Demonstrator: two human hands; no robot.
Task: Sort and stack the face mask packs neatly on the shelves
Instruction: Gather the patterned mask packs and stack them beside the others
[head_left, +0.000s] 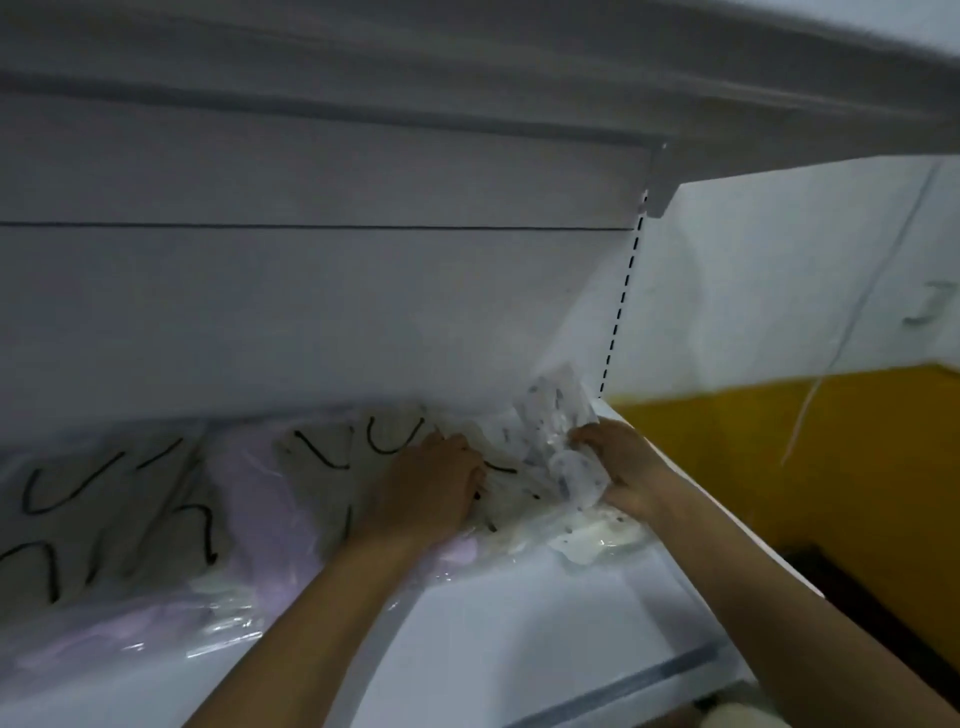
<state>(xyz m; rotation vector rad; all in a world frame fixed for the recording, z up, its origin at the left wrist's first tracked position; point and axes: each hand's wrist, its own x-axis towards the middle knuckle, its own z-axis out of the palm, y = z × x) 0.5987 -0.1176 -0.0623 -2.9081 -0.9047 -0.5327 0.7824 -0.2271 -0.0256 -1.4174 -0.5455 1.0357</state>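
One head-worn view looks forward and down, close over the white shelf (519, 634)

Glossy plastic packs on a smooth white shelf.
I see crinkled clear film shining on the face mask packs (156, 525); the shelf (519, 623) looks smooth, painted, faintly glossy; back panel (311, 291) matt.

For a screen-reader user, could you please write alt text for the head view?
Both hands work at face mask packs on a white shelf: the left hand presses a clear pack, the right hand grips a dotted white pack. More packs lie leftward.
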